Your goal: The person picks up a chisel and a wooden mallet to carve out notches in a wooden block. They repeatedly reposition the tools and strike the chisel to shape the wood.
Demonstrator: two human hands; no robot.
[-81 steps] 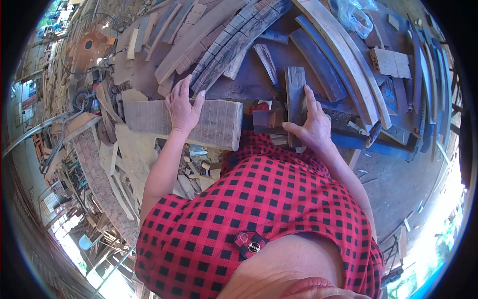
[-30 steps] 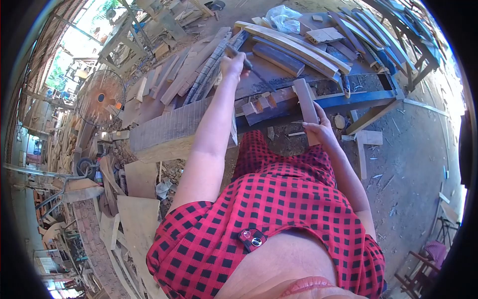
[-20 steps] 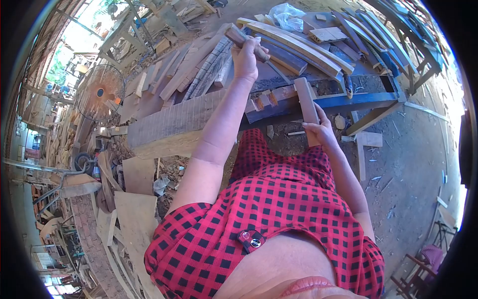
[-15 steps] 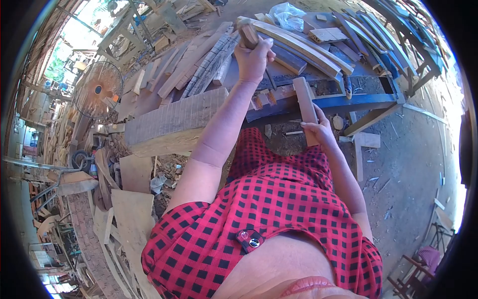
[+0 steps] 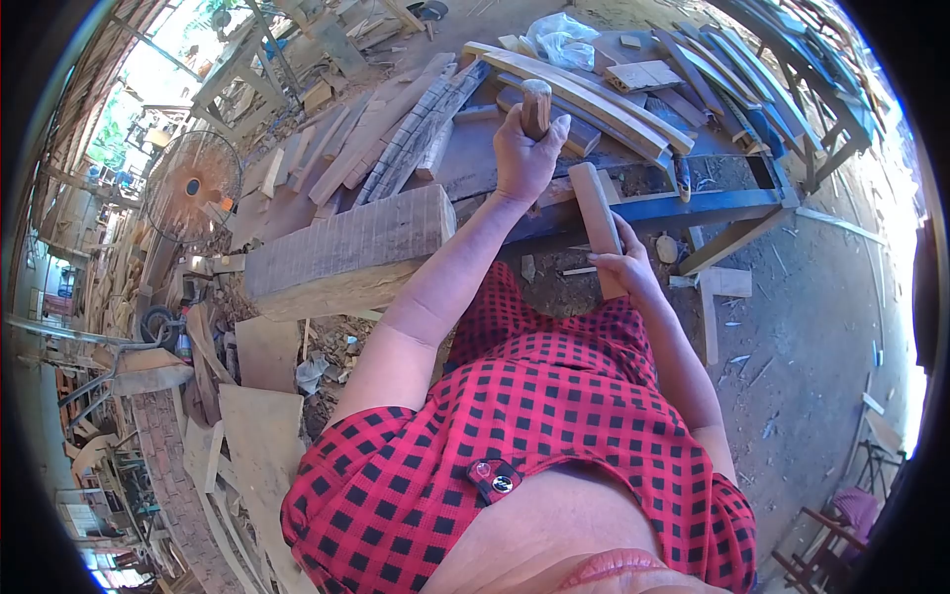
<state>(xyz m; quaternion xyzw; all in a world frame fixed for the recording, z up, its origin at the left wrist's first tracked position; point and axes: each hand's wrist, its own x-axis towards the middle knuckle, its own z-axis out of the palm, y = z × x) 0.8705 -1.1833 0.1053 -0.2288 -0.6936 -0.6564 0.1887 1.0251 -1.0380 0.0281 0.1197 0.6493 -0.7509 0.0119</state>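
Curved boards (image 5: 584, 94) and a plastic bag (image 5: 562, 42) lay beyond the left hand (image 5: 527, 158), clenched round a wooden handle (image 5: 536, 109); the right hand (image 5: 631, 267) grasped a flat strip (image 5: 595, 210).

A narrow gap separated the left hand (image 5: 527, 163), closed round a wooden handle (image 5: 535, 111), from the board (image 5: 598, 223) gripped by the right hand (image 5: 630, 269). Nearer the body that gap widened between the left forearm and the board, with the trousers (image 5: 505, 297) beneath. To the left, the thick block (image 5: 356, 233) stood in the way beside the forearm, and a pile of wood strips (image 5: 416, 124) lay behind it. Ahead, long planks (image 5: 584, 99) slanted across the far side, with a plastic bag (image 5: 560, 42) beyond. To the right, the blue rail (image 5: 708, 206) barred a low reach forward; nearer, a hand could have passed over the floor (image 5: 802, 327), where chips lay scattered.
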